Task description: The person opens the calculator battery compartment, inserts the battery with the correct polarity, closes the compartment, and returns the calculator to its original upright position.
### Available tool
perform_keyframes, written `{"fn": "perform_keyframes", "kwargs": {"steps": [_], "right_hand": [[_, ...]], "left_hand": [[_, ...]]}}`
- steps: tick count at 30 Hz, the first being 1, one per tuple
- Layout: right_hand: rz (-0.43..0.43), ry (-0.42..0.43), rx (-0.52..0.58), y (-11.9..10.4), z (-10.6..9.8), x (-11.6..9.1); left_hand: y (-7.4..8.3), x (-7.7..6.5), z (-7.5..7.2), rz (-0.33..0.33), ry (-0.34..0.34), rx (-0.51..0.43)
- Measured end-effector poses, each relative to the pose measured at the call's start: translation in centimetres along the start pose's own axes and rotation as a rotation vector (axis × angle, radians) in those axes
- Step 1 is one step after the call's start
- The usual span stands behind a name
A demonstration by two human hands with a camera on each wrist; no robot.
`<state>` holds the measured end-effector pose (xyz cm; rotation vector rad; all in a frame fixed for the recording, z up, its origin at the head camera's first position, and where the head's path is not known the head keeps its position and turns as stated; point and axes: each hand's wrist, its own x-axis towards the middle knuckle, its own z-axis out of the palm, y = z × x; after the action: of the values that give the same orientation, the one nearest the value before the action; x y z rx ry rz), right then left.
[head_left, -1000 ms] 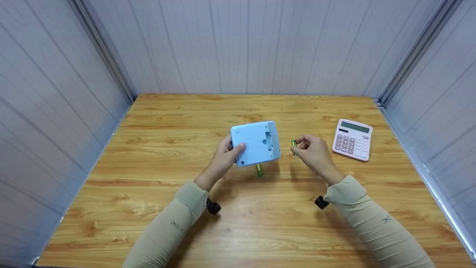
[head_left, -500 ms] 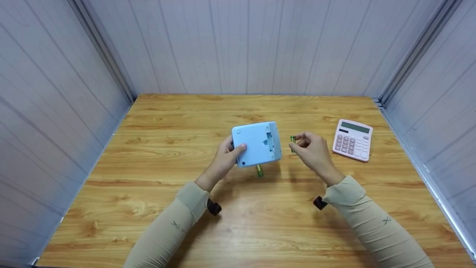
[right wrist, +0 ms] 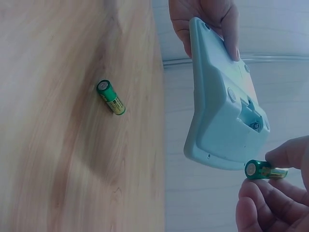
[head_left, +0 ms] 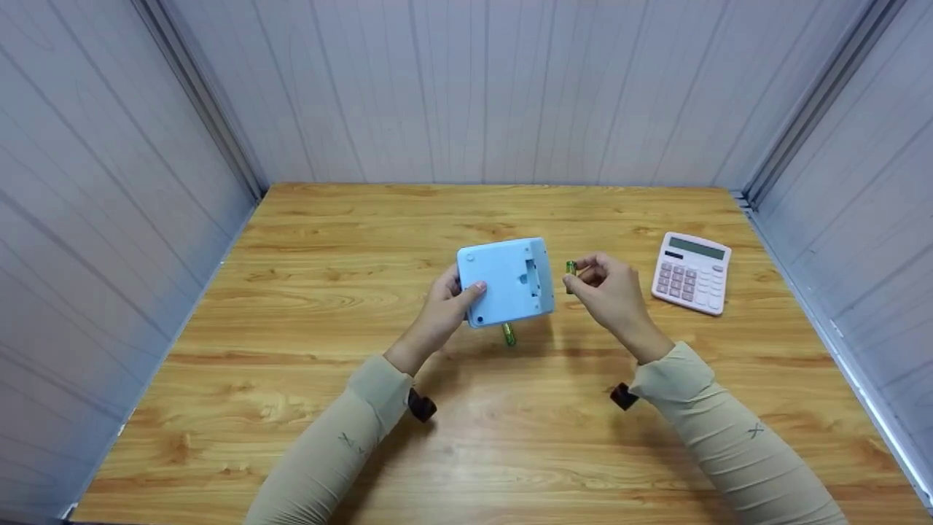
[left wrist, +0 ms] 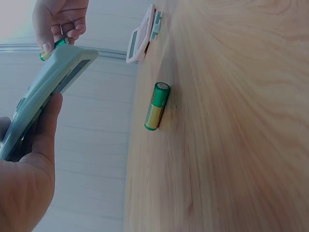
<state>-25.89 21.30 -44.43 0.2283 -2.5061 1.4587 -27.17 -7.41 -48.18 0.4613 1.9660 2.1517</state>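
Observation:
My left hand (head_left: 443, 306) grips a light blue calculator (head_left: 503, 281) above the table, its back turned up and the thumb lying across it. An uncovered battery compartment (right wrist: 251, 116) with a metal contact inside shows in the right wrist view. Just right of the calculator, my right hand (head_left: 609, 295) pinches a green and gold battery (right wrist: 264, 170) between thumb and fingers, held upright in the head view. A second such battery (left wrist: 158, 106) lies on the table below the calculator, partly covered by it in the head view.
A pink calculator (head_left: 691, 273) lies face up at the right of the wooden table (head_left: 328, 255). Beside it in the left wrist view is a small light blue piece (left wrist: 156, 25). Pale panel walls (head_left: 452, 95) enclose the back and both sides.
My right hand has moved the battery slightly left and away from me, closer to the compartment. The blue calculator in my left hand has shifted slightly right.

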Motion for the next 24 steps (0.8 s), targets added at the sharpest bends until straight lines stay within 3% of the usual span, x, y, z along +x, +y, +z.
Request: {"fn": "perform_keyframes", "kwargs": {"steps": [13,24], "right_hand": [[-0.012,0.02,0.02,-0.7,0.4,0.2],[-0.011,0.021,0.041,-1.3,0.8,0.0]], "left_hand": [[0.0,0.1,0.3,-0.009,0.002,0.006],[0.1,0.1,0.7,0.02,-0.027,-0.004]]}}
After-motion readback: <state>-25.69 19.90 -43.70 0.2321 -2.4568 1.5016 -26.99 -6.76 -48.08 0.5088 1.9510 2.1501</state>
